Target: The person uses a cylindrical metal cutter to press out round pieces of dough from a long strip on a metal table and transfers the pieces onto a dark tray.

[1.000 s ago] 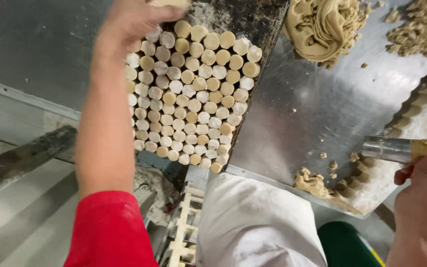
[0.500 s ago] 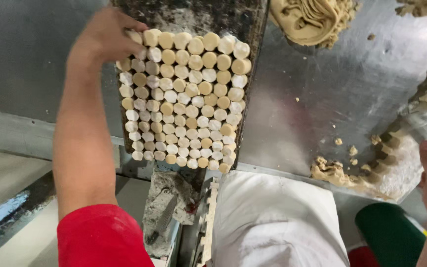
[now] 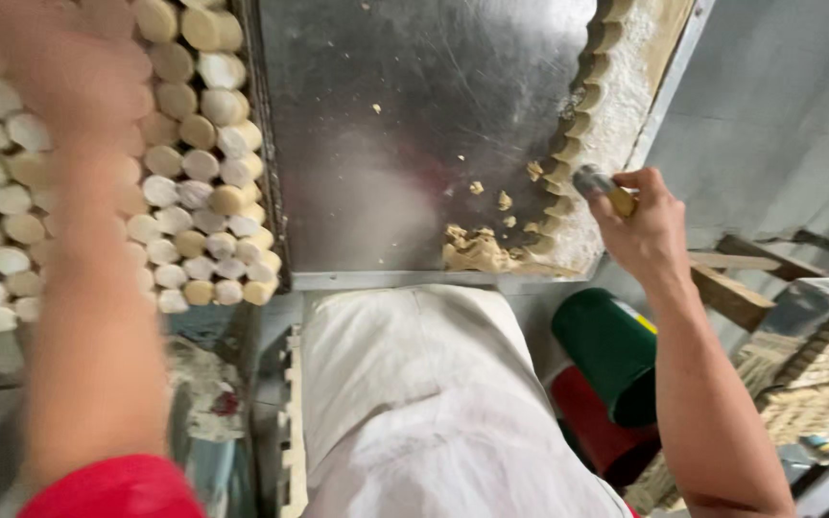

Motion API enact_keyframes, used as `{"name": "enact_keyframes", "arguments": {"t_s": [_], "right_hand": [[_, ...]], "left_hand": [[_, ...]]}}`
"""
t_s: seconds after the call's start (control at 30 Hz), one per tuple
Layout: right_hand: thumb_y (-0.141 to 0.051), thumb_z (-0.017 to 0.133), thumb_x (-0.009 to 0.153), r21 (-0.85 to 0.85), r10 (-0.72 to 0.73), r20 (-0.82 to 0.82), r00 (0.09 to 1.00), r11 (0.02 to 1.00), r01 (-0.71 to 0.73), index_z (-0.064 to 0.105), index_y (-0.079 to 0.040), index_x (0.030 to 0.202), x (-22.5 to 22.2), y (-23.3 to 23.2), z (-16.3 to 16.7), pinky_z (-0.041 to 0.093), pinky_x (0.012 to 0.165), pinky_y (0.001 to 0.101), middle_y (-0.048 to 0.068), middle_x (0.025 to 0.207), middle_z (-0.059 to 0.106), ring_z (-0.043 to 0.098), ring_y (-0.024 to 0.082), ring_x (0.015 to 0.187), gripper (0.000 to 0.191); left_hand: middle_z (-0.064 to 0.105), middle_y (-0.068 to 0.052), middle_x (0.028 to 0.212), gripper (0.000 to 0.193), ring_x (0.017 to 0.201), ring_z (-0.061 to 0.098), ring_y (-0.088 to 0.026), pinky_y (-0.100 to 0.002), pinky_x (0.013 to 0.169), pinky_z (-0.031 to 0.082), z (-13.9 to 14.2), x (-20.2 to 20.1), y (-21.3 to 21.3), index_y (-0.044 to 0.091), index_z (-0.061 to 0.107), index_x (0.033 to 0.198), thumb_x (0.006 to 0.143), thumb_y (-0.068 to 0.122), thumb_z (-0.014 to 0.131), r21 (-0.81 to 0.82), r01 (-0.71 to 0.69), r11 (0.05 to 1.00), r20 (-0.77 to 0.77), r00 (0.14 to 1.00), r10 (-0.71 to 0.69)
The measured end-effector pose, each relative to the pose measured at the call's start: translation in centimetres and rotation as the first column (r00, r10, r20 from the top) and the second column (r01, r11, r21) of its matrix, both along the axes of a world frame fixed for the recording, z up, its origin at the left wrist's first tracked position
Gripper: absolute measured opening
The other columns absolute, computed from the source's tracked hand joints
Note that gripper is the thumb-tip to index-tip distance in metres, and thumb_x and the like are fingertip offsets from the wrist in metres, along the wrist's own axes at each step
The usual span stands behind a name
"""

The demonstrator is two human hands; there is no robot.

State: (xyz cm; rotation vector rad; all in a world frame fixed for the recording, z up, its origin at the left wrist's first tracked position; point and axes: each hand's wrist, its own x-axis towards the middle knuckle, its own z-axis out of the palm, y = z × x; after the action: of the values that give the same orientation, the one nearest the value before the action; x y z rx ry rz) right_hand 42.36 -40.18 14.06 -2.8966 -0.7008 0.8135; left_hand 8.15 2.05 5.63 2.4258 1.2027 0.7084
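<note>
While my right hand (image 3: 647, 230) grips the round cutter (image 3: 595, 182) at three o'clock, my blurred left hand (image 3: 59, 58) rests on dough discs (image 3: 199, 206); its grip I cannot tell.

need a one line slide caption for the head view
Left hand over a tray of round dough pieces; right hand grips a metal cutter beside the scalloped dough sheet.

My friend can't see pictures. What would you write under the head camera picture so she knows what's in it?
A person's blurred left hand reaches over a tray packed with small round dough pieces, while the right hand grips a small metal cutter at the dough sheet's scalloped edge. Between them lies a metal work surface with dough scraps.
</note>
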Motion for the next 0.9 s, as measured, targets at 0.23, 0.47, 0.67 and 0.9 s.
{"name": "enact_keyframes", "arguments": {"t_s": [0.23, 0.47, 0.67, 0.9], "right_hand": [[-0.031, 0.076, 0.091, -0.189, 0.062, -0.061, 0.996, 0.979, -0.073, 0.062, 0.001, 0.119, -0.7, 2.7, -0.3, 0.057, 0.073, 0.0452, 0.027, 0.093, 0.074, 0.074, 0.035, 0.083, 0.045], [-0.024, 0.071, 0.095, -0.202, 0.139, -0.12, 0.983, 0.966, -0.162, 0.063, 0.001, 0.114, 0.2, 3.7, -4.0, 0.058, 0.067, 0.0409, 0.025, 0.093, 0.074, 0.074, 0.03, 0.079, 0.032], [-0.018, 0.074, 0.092, 0.102, 0.437, -0.184, 0.88, 0.899, -0.425, 0.065, 0.002, 0.115, 2.2, 0.4, -3.8, 0.058, 0.067, 0.0396, 0.024, 0.089, 0.075, 0.074, 0.028, 0.076, 0.032], [-0.023, 0.077, 0.094, 0.109, 0.219, -0.016, 0.976, 0.97, -0.216, 0.062, 0.002, 0.116, 2.7, -0.4, -1.9, 0.058, 0.065, 0.0392, 0.022, 0.091, 0.075, 0.075, 0.028, 0.079, 0.036]], "left_hand": [[0.064, -0.008, 0.105, 0.015, 0.106, 0.057, -0.025, -0.044, 0.097, 0.048, -5.2, 19.6, -30.2, 0.012, 0.078, 0.106, 0.091, 0.01, 0.075, -0.183, 0.437, 0.881, 0.237, 0.889, -0.392], [0.059, -0.015, 0.128, 0.012, 0.126, 0.05, -0.032, -0.05, 0.107, 0.04, -6.8, 21.1, -35.4, 0.006, 0.077, 0.1, 0.093, 0.015, 0.073, -0.257, 0.366, 0.894, 0.164, 0.928, -0.333], [0.057, -0.014, 0.136, 0.011, 0.13, 0.049, -0.031, -0.049, 0.111, 0.039, -6.0, 21.3, -36.1, 0.007, 0.078, 0.097, 0.09, 0.012, 0.07, -0.357, 0.283, 0.89, 0.069, 0.959, -0.276], [0.058, -0.009, 0.134, 0.029, 0.135, 0.045, -0.031, -0.056, 0.116, 0.034, -5.1, 23.5, -35.0, 0.02, 0.079, 0.116, 0.091, 0.01, 0.069, -0.469, 0.294, 0.833, 0.25, 0.949, -0.193]]}}
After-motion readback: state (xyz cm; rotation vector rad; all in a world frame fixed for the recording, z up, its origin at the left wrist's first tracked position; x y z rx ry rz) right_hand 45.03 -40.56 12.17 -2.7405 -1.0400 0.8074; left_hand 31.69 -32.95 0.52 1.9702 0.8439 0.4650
